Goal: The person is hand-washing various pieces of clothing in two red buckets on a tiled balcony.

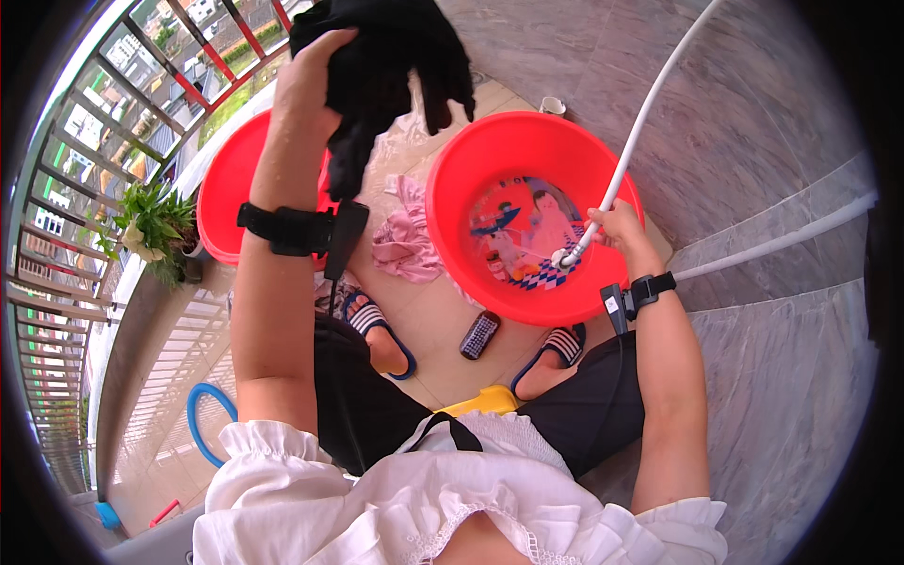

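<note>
My left hand (pixel 311 81) is raised at the top of the view and grips a black cloth or garment (pixel 395 56), which hangs down in wet-looking points. Part of that hand is hidden behind the cloth. My right hand (pixel 618 226) holds a white hose (pixel 646 113) over the right red plastic basin (pixel 452 212). The hose's end piece (pixel 563 258) is low inside the basin, above its printed bottom (pixel 526 233). Whether water stands in the basin I cannot tell for sure. A second red basin (pixel 226 198) is partly covered by my left forearm.
Pink wet clothing (pixel 408 244) lies on the tiles between the basins. A scrubbing brush (pixel 480 335) rests bristles up between my slippered feet. A potted plant (pixel 152 222) and a railing (pixel 106 162) line the left; a marble-look wall (pixel 763 367) stands right.
</note>
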### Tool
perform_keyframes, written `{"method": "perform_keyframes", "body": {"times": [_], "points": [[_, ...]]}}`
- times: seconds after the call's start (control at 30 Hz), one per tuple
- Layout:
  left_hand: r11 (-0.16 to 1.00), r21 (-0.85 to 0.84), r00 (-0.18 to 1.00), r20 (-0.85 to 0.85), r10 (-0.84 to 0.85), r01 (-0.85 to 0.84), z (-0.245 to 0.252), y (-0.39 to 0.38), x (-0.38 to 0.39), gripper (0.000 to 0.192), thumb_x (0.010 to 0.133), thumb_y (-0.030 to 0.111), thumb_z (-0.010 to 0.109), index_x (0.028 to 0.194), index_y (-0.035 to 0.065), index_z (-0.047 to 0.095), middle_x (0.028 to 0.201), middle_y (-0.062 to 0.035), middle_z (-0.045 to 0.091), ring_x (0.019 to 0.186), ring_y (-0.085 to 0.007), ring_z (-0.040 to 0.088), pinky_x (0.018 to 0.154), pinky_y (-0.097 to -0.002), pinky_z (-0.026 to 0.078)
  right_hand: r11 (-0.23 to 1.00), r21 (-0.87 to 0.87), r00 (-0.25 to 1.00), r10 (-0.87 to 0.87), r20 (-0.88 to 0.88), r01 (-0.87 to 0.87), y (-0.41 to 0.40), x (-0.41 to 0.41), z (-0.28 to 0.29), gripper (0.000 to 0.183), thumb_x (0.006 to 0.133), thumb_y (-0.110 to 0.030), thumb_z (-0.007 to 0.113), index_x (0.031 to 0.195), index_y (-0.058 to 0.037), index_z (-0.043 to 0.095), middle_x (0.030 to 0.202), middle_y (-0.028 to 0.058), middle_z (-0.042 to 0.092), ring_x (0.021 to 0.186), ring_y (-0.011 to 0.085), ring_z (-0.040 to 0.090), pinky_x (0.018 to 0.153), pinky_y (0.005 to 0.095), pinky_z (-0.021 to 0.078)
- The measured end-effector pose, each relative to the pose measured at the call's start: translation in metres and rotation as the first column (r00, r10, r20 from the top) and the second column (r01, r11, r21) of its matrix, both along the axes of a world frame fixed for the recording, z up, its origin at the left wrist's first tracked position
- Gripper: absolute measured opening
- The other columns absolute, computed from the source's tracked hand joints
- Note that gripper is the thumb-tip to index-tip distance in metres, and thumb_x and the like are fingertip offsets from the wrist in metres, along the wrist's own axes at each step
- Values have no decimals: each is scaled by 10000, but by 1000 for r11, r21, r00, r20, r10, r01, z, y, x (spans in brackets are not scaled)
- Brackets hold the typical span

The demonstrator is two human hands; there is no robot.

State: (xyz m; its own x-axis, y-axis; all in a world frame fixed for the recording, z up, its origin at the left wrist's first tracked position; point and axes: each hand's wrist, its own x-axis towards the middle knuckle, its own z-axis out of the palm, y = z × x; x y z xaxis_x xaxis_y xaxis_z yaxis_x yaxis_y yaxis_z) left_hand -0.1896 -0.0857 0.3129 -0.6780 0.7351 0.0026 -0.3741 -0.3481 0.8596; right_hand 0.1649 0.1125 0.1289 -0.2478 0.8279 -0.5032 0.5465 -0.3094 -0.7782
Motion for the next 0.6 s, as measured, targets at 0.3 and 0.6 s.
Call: {"method": "perform_keyframes", "body": {"times": [0.3, 0.6], "points": [[967, -81, 970, 8, -243, 243, -102, 50, 58, 500, 749, 125, 676, 1181, 15, 451, 1043, -162, 570, 875, -247, 596, 698, -385, 528, 998, 60, 999, 29, 35, -31, 8, -3, -11, 173, 842, -77, 601, 949, -5, 486, 756, 114, 617, 597, 183, 620, 387, 271, 480], [810, -530, 742, -642, -191, -250, -136, -5, -76, 606, 719, 320, 710, 1163, -58, 543, 1038, -184, 629, 954, -266, 606, 789, -329, 486, 1000, -24, 999, -14, -29, 13, 13, -19, -23, 194, 856, -86, 582, 986, 5, 472, 791, 126, 620, 618, 185, 622, 413, 271, 504]]}}
